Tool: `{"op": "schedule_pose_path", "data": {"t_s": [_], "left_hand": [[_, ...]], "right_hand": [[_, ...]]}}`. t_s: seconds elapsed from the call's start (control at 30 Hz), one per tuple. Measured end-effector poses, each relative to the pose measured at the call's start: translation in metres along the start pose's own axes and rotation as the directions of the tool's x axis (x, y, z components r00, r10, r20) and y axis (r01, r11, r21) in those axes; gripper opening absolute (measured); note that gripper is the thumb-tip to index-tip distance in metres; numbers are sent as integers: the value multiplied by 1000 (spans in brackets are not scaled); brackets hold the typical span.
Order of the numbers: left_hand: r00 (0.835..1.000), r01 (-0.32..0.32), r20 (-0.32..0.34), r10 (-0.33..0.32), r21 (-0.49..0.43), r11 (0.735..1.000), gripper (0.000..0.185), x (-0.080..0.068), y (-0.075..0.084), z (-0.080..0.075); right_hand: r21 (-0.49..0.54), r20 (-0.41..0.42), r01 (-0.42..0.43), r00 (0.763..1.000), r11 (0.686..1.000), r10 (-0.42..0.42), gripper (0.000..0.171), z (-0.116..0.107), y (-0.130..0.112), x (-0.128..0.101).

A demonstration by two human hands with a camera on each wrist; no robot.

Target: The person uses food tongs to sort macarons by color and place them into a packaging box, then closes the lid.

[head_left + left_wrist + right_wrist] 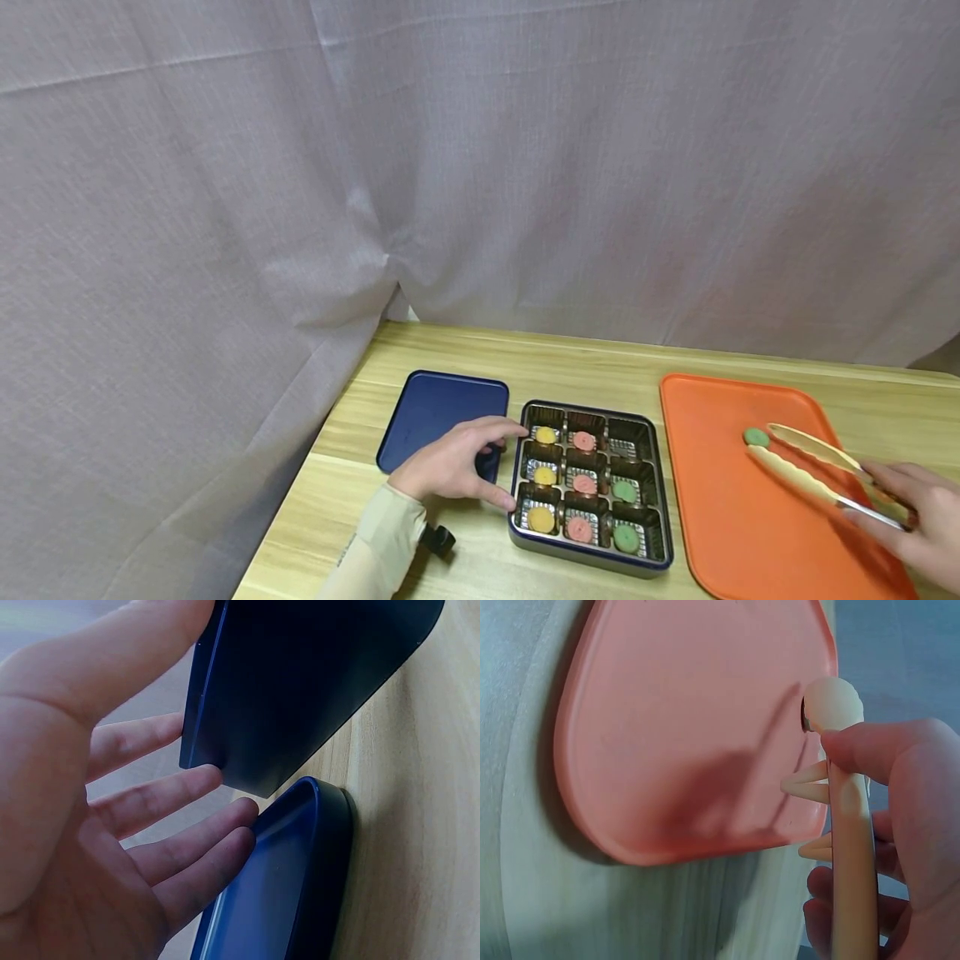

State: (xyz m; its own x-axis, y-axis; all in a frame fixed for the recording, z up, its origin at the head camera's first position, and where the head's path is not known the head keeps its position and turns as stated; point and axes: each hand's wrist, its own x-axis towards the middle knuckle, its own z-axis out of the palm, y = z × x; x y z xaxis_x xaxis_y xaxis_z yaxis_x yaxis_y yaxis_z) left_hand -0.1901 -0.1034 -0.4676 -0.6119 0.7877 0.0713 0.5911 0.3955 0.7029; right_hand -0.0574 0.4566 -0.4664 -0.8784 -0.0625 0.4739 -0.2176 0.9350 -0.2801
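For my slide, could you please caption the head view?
Left hand steadies a nine-cell tin while the right hand holds tongs around a green sweet on an orange tray.

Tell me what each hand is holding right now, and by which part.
The right hand grips the tongs by their handle end. The left hand holds nothing; its fingers rest against the box edge.

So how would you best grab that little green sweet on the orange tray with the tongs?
Probably across its round edges, tong tips either side, coming from the right where the right hand holds the tongs. The green sweet lies flat and low on the orange tray, so the tips should stay near the tray.
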Motion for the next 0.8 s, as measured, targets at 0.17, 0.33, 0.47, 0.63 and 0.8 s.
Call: {"op": "schedule_pose_path", "data": {"t_s": [0.17,0.33,0.47,0.63,0.8], "left_hand": [[1000,1,1,-1,8,1000,97,0,0,0],[1000,6,3,-6,12,1000,97,0,-1,0],[1000,2,2,-2,14,1000,97,0,-1,-1],[1000,-15,-4,15,13,1000,96,-1,-1,0],[1000,-25,-7,25,25,999,96,-1,-1,0]], "right_hand": [[-19,-4,5,1000,1000,-5,70,6,6,1],[-51,45,-31,998,998,33,67,7,8,4],[-69,66,-39,997,997,44,66,7,6,5],[-113,103,-46,993,993,57,67,6,4,8],[-130,119,-48,991,990,64,63,5,0,9]]}}
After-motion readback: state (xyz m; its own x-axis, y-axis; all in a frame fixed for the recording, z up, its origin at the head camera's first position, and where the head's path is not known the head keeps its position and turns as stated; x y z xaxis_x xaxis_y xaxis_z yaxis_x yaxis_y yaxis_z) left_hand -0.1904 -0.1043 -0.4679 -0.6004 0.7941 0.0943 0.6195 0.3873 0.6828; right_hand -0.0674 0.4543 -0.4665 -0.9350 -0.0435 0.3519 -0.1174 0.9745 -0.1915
